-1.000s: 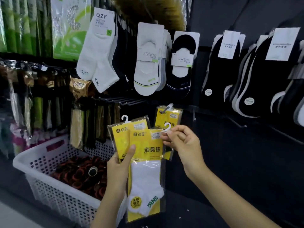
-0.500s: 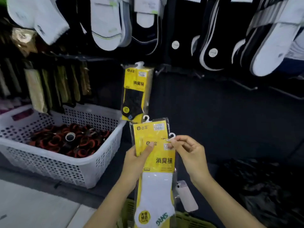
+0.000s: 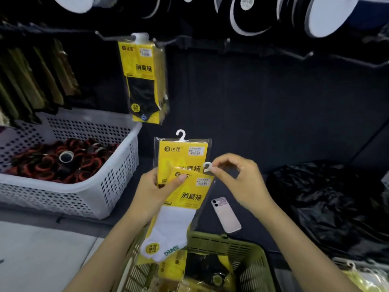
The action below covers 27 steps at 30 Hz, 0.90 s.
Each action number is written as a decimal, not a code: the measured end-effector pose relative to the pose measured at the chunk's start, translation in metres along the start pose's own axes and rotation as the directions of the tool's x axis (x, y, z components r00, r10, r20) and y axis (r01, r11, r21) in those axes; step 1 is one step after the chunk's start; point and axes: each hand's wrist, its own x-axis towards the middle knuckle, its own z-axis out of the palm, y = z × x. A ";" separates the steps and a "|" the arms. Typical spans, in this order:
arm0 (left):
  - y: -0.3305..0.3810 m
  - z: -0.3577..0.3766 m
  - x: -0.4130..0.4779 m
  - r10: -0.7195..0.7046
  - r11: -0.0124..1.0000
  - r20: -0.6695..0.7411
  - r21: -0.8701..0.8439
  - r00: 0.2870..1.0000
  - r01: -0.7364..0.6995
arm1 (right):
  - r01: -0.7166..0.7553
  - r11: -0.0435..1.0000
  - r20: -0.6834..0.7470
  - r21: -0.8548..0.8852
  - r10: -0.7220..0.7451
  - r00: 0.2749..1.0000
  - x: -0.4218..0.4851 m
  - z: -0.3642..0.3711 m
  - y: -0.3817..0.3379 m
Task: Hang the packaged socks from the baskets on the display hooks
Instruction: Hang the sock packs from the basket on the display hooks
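White basket (image 3: 117,186) sits at 9 o'clock. A hung pack (image 3: 145,81) is at 11 o'clock. Left grip (image 3: 154,196) clasps two sock packs (image 3: 183,152) at centre; right grip (image 3: 240,182) pinches the front pack's hanger hook (image 3: 207,166).

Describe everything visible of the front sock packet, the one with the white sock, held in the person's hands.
The front packet is a clear plastic sleeve with a yellow card printed in black characters and a white sock bearing green lettering and a round yellow sticker. It tilts, top toward the right, its lower end over the olive basket. The right hand pinches its small white hook; the left hand holds it, thumb on its upper left corner, against a second packet behind.
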 end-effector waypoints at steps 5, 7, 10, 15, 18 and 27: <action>-0.004 0.002 -0.003 0.004 1.000 -0.005 -0.005 1.000 -0.004 | -0.017 0.987 0.041 0.159 0.011 0.999 -0.004 0.004 -0.004; -0.003 0.003 -0.004 0.009 0.999 -0.022 -0.031 1.000 -0.010 | -0.009 0.984 0.062 0.179 -0.002 0.998 -0.006 0.007 -0.005; -0.001 0.005 -0.005 0.030 0.999 -0.061 -0.036 0.998 -0.032 | 0.000 0.984 0.091 0.180 -0.017 0.996 -0.010 0.008 -0.006; 0.001 0.006 -0.007 0.087 0.996 -0.126 -0.012 0.988 -0.089 | -0.017 0.979 0.136 0.203 -0.011 0.991 -0.013 0.009 -0.007; -0.002 0.010 -0.009 0.099 0.995 -0.175 -0.002 0.980 -0.100 | -0.079 0.960 0.154 0.270 0.038 0.987 -0.014 0.012 -0.005; -0.006 0.004 -0.002 0.274 0.959 -0.036 0.089 0.961 -0.270 | -0.181 0.887 0.031 0.425 0.185 0.982 -0.015 0.013 0.003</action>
